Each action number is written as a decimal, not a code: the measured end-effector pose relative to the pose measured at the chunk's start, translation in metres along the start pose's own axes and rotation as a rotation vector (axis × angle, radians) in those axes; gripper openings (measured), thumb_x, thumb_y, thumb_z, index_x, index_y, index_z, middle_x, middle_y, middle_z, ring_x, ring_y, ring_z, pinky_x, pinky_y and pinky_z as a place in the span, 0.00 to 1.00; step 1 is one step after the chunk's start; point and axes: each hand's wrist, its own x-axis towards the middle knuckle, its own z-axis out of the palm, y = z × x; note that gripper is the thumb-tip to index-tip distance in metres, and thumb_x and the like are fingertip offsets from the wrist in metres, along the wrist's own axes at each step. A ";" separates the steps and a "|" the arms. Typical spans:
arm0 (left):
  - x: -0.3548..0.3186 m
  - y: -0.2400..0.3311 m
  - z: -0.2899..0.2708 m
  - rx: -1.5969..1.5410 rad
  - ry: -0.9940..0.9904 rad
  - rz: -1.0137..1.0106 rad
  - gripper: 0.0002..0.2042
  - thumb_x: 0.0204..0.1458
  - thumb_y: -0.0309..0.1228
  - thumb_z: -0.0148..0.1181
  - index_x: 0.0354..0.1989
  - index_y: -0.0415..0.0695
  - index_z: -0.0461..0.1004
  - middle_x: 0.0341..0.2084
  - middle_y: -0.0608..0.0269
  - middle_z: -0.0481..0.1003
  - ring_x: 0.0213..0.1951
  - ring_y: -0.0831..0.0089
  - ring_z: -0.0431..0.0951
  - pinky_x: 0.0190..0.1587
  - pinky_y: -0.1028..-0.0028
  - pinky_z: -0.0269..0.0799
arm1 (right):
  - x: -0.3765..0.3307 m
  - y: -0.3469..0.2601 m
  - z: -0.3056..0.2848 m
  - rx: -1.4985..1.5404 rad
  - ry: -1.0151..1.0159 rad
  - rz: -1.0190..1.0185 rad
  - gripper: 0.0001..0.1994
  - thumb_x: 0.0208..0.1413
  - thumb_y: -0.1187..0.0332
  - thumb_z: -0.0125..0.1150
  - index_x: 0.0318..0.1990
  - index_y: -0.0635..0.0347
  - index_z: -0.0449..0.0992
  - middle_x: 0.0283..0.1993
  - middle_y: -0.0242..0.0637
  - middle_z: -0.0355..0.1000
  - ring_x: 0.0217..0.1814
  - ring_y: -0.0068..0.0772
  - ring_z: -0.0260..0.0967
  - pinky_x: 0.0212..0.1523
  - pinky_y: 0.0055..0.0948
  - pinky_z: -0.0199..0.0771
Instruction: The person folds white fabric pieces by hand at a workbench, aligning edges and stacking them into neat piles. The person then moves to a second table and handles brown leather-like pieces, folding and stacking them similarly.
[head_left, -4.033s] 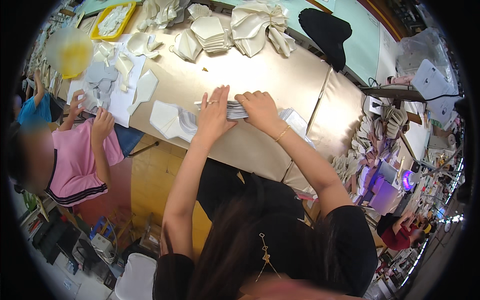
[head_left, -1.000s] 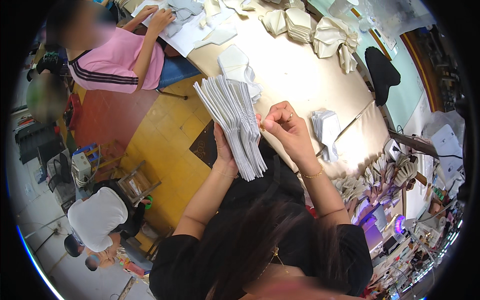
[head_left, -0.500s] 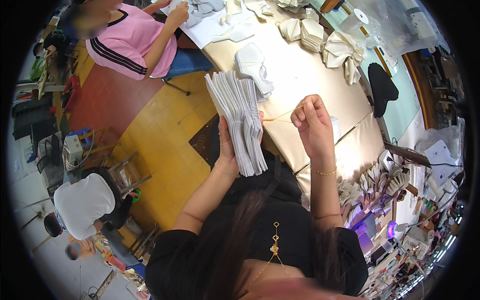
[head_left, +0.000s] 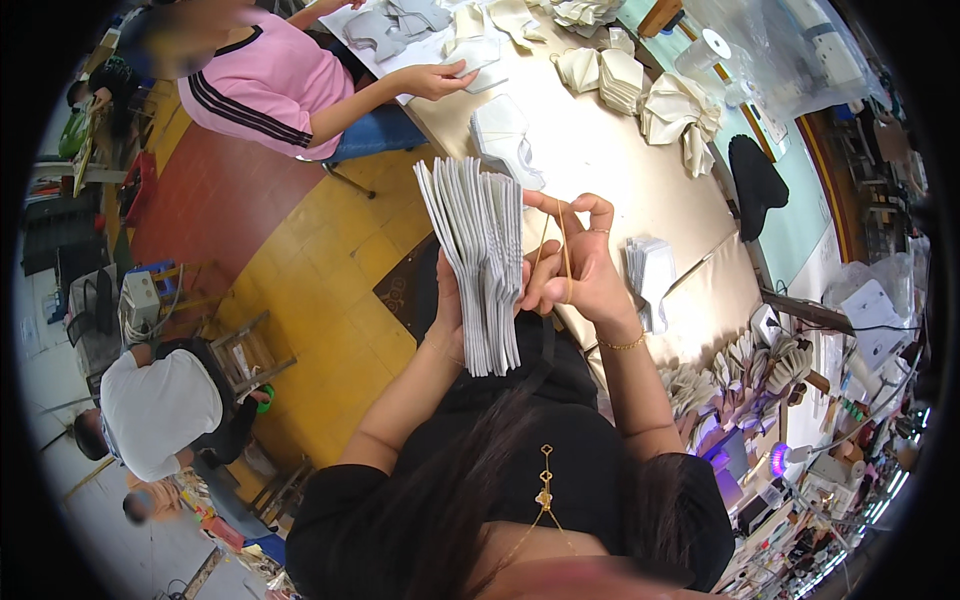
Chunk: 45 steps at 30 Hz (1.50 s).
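Note:
My left hand (head_left: 447, 308) grips a thick stack of white-grey cut pieces (head_left: 483, 275), held upright in front of my body. Some of its fingers are hidden behind the stack. At the stack's right side my right hand (head_left: 592, 272) has a thin yellow rubber band (head_left: 564, 240) stretched across its fingers. The index finger reaches toward the stack's upper right edge, and the thumb is near its lower right side. Just beyond the stack, a pile of pale pieces (head_left: 503, 135) lies on the table (head_left: 590, 150). Another small bundle (head_left: 652, 275) stands right of my right hand.
A person in a pink shirt (head_left: 270, 85) sits at the table's far left, one hand over pale pieces. Cream bundles (head_left: 622, 80), a white thread spool (head_left: 703, 50) and a black cut piece (head_left: 755, 185) lie toward the right. More bundles (head_left: 745, 365) crowd the near right.
My right hand has drawn in against the stack, and the rubber band now spans its fingers. The stack has tipped more upright. The other person's hand has moved out over the table.

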 end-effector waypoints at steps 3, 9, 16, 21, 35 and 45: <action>-0.001 0.009 -0.001 -0.027 0.027 -0.001 0.42 0.41 0.60 0.65 0.60 0.45 0.63 0.51 0.43 0.70 0.48 0.60 0.77 0.45 0.62 0.79 | -0.004 0.005 -0.007 -0.137 0.004 0.088 0.43 0.41 0.81 0.71 0.56 0.42 0.45 0.68 0.56 0.48 0.28 0.31 0.75 0.23 0.20 0.75; -0.001 0.037 0.019 0.552 0.351 0.215 0.36 0.43 0.40 0.72 0.59 0.40 0.62 0.50 0.52 0.71 0.51 0.60 0.74 0.52 0.62 0.74 | -0.003 0.009 -0.031 -0.423 0.153 -0.200 0.58 0.32 0.52 0.80 0.65 0.40 0.37 0.71 0.48 0.46 0.68 0.50 0.54 0.64 0.43 0.55; 0.004 0.050 0.066 1.841 0.362 -0.311 0.32 0.37 0.34 0.73 0.53 0.37 0.67 0.44 0.54 0.75 0.47 0.68 0.76 0.49 0.71 0.71 | 0.032 -0.026 -0.025 -0.892 -0.232 -0.077 0.63 0.27 0.48 0.81 0.67 0.52 0.40 0.70 0.46 0.48 0.72 0.47 0.47 0.66 0.45 0.52; 0.003 0.054 0.041 2.271 -0.106 0.027 0.33 0.35 0.35 0.73 0.54 0.37 0.69 0.45 0.51 0.75 0.48 0.63 0.76 0.48 0.67 0.72 | 0.037 -0.032 0.000 -1.126 -0.696 -0.045 0.54 0.31 0.51 0.79 0.67 0.56 0.53 0.56 0.41 0.70 0.68 0.41 0.53 0.66 0.40 0.48; -0.005 0.055 -0.033 0.699 0.498 0.319 0.33 0.49 0.37 0.67 0.62 0.41 0.60 0.53 0.56 0.70 0.53 0.64 0.72 0.57 0.64 0.69 | -0.064 -0.051 -0.128 0.406 0.137 -0.069 0.17 0.63 0.72 0.35 0.34 0.64 0.77 0.18 0.36 0.71 0.25 0.31 0.72 0.67 0.48 0.53; 0.017 0.024 -0.025 1.009 0.430 0.280 0.41 0.38 0.34 0.73 0.62 0.40 0.57 0.53 0.57 0.67 0.55 0.66 0.69 0.59 0.66 0.64 | -0.013 0.044 -0.106 0.193 0.377 0.050 0.42 0.50 0.61 0.68 0.67 0.55 0.45 0.73 0.40 0.39 0.69 0.47 0.52 0.62 0.40 0.67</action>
